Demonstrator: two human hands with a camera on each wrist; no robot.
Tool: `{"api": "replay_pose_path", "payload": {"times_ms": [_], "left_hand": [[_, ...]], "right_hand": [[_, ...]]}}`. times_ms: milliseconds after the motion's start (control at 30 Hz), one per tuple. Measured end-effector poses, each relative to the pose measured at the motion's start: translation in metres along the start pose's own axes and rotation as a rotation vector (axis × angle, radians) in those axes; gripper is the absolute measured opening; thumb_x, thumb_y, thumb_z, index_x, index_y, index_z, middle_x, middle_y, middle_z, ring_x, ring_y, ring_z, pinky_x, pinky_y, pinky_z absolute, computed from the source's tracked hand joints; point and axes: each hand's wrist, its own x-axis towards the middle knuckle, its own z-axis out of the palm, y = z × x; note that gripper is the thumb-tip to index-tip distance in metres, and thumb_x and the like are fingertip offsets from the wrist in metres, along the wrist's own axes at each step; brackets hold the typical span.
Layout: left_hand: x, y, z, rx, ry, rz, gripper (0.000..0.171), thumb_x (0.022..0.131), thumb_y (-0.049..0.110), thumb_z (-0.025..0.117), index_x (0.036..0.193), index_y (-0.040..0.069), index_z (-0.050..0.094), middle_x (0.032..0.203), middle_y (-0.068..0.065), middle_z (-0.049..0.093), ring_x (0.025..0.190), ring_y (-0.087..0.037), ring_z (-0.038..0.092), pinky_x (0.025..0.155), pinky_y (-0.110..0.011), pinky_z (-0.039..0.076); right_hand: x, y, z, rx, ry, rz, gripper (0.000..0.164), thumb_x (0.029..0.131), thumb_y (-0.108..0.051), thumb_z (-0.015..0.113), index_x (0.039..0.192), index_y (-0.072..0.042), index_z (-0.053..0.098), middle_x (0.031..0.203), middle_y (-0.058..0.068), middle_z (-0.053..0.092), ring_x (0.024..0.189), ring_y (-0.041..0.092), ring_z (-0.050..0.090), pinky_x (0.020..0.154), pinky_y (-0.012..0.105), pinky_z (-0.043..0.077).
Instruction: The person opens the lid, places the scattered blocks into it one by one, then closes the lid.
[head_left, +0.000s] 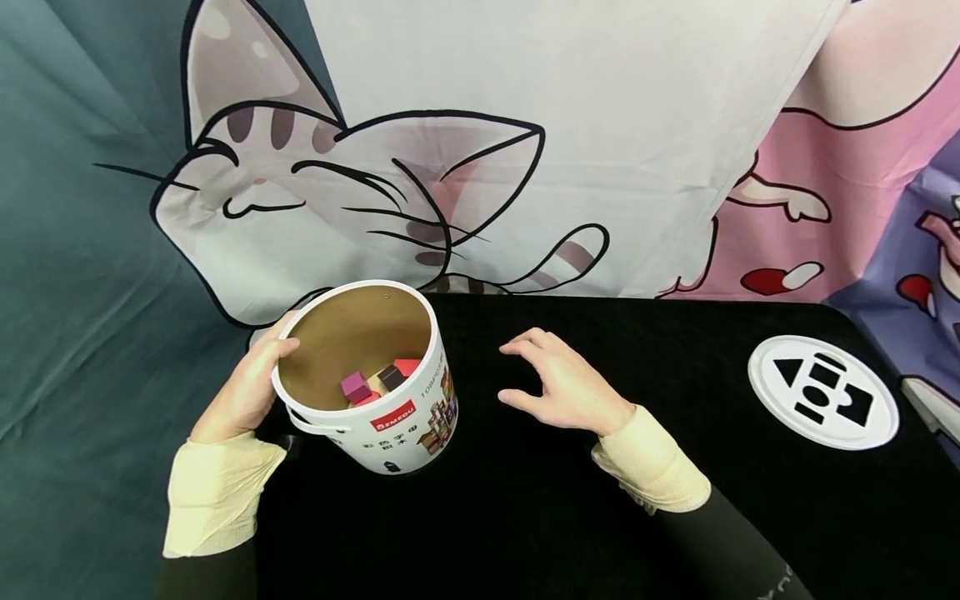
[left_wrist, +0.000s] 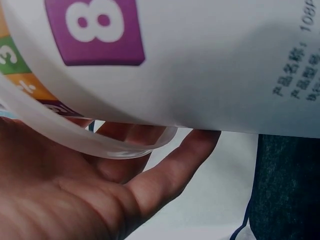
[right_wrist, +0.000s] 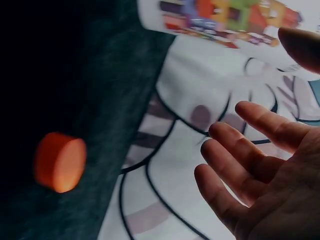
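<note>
My left hand [head_left: 243,389] grips a white bucket [head_left: 388,457] by its side, the thumb hooked over the rim and the other fingers behind the outer wall. The bucket tilts, its mouth facing me. Inside, a purple block [head_left: 355,387], a dark block [head_left: 392,377] and a red block [head_left: 407,366] show low against the near wall. The bucket's pale handle [left_wrist: 107,150] hangs across the left hand in the left wrist view. To the right of the bucket, my right hand [head_left: 564,379] is held with fingers loosely bent and nothing in them.
A white lid [head_left: 837,402] with cut-out shapes lies on the black table [head_left: 525,525] at the right. In the right wrist view an orange cylinder block [right_wrist: 60,162] sits on the dark surface. Behind the table hangs a cloth [head_left: 637,100] with cartoon cats.
</note>
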Motion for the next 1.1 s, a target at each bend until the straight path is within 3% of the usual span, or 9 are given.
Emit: {"api": "replay_pose_path", "payload": {"times_ms": [267,533,800,1100], "left_hand": [[0.001,-0.002,0.001,-0.008,-0.003,-0.01,0.047,0.099,0.004,0.029,0.143,0.0,0.045,0.135,-0.007,0.051,0.12,-0.018,0.046,0.1,-0.025,0.034],[0.0,-0.001,0.0,-0.043,0.003,-0.002,0.049,0.098,0.004,0.027,0.144,-0.001,0.044,0.136,-0.009,0.052,0.12,-0.019,0.047,0.101,-0.027,0.033],[0.0,-0.002,0.0,-0.038,0.013,-0.008,0.048,0.098,0.003,0.027,0.142,0.0,0.046,0.134,-0.008,0.053,0.119,-0.018,0.048,0.1,-0.026,0.034],[0.0,-0.002,-0.001,-0.038,0.004,-0.024,0.049,0.099,0.005,0.027,0.144,0.001,0.045,0.136,-0.008,0.052,0.121,-0.019,0.048,0.101,-0.027,0.034]], "right_hand": [[-0.022,0.03,0.012,-0.14,-0.027,0.033,0.04,0.083,-0.034,0.072,0.115,-0.011,0.07,0.106,0.001,0.057,0.082,0.009,0.049,0.083,0.032,0.044],[-0.029,0.047,0.015,-0.189,-0.05,0.059,0.031,0.077,-0.025,0.076,0.103,-0.01,0.07,0.094,0.002,0.055,0.084,0.017,0.053,0.083,0.037,0.047],[-0.034,0.053,0.017,-0.203,-0.141,0.093,0.027,0.073,-0.023,0.078,0.096,-0.014,0.067,0.086,-0.004,0.05,0.072,0.012,0.052,0.073,0.037,0.049],[-0.035,0.059,0.023,-0.198,-0.143,0.11,0.026,0.071,-0.02,0.078,0.094,-0.016,0.066,0.087,-0.004,0.05,0.073,0.013,0.052,0.073,0.037,0.049]]}}
